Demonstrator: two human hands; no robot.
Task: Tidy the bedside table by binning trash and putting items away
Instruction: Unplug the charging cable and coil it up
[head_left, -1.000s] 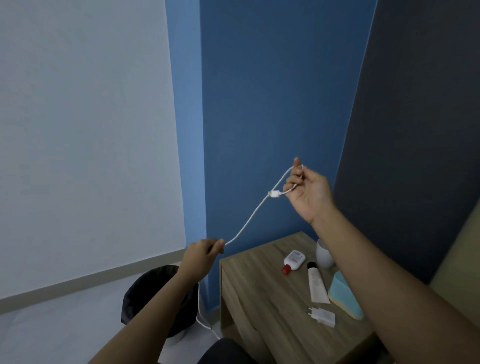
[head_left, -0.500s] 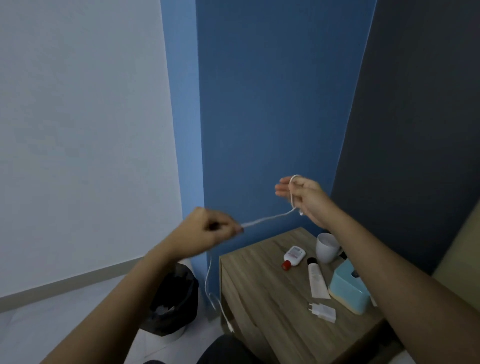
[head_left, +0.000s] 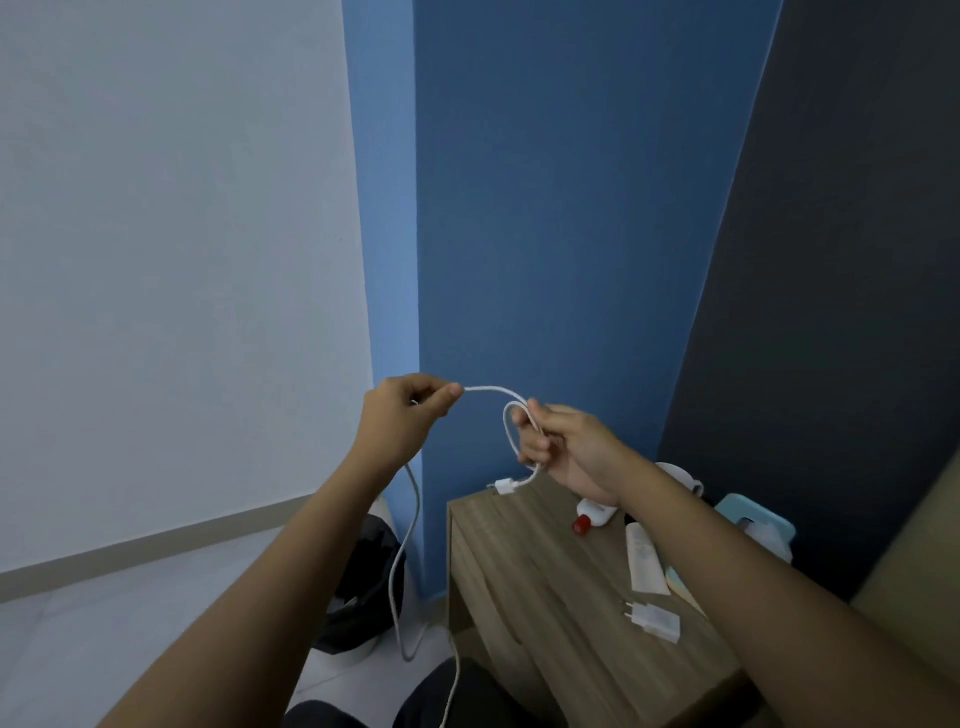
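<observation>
A white charging cable (head_left: 488, 389) runs between both hands above the wooden bedside table (head_left: 524, 566). My left hand (head_left: 402, 415) pinches the cable, and the rest hangs down from it to the floor. My right hand (head_left: 563, 449) holds a loop of the cable, with the white connector end dangling just below it. On the table lie a white plug adapter (head_left: 655, 621), a white tube (head_left: 644, 558), a small white bottle with a red cap (head_left: 592, 517), a white mug (head_left: 680, 475) and a light blue tissue box (head_left: 761, 525).
A black-lined waste bin (head_left: 363, 577) stands on the floor left of the table, by the blue wall. A dark headboard panel rises behind the table, and a beige surface borders it on the right. The pale floor lies to the left.
My left hand has come up and toward my right hand. The cable between them has gone from a taut line to a short arc, with a loop formed in my right hand.
</observation>
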